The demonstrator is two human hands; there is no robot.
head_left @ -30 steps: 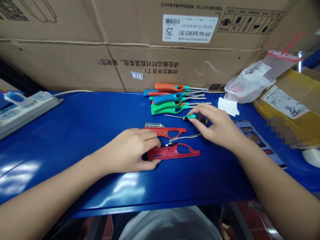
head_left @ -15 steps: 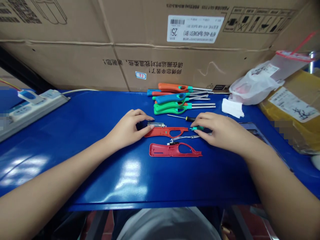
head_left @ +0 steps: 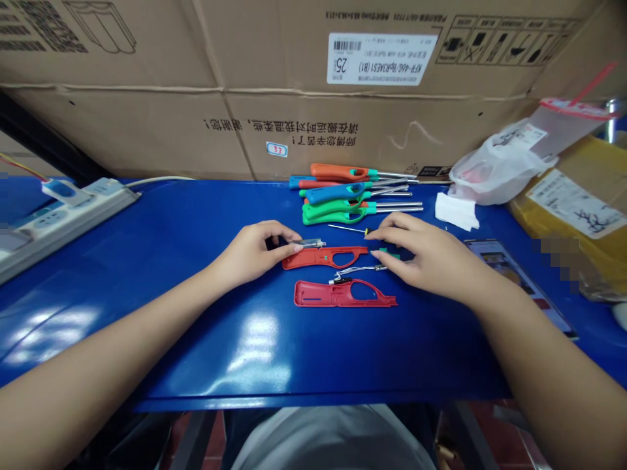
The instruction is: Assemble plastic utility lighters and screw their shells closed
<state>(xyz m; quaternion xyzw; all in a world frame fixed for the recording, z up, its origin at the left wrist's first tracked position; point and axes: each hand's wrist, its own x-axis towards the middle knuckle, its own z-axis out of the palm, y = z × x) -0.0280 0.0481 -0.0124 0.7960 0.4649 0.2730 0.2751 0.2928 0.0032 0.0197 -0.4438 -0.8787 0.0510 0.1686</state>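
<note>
My left hand (head_left: 259,249) pinches a clear lighter fuel tank (head_left: 312,243) between thumb and fingers, just above the upper red lighter casing half (head_left: 321,256). Below lies the second red casing half (head_left: 313,295), hollow side up, with a small black part with a metal end (head_left: 339,281) at its upper edge. My right hand (head_left: 409,251) hovers to the right, thumb and fingers apart, nothing visible between them. A teal plastic piece (head_left: 396,255) is partly hidden behind its thumb. White wires (head_left: 353,269) run to a metal part under that hand. A screwdriver (head_left: 345,228) lies by its fingertips, its handle mostly covered.
Several assembled lighters (head_left: 337,212) lie stacked at the back against a large cardboard box (head_left: 294,59). A power strip (head_left: 63,219) sits at left. On the right are a phone (head_left: 519,281), white tissue (head_left: 456,211), a bagged cup (head_left: 490,170) and a taped parcel (head_left: 582,215).
My left hand has closed on the fuel tank and shifted it slightly right. My right hand has moved slightly left, its fingers now over the screwdriver handle and away from the teal piece.
</note>
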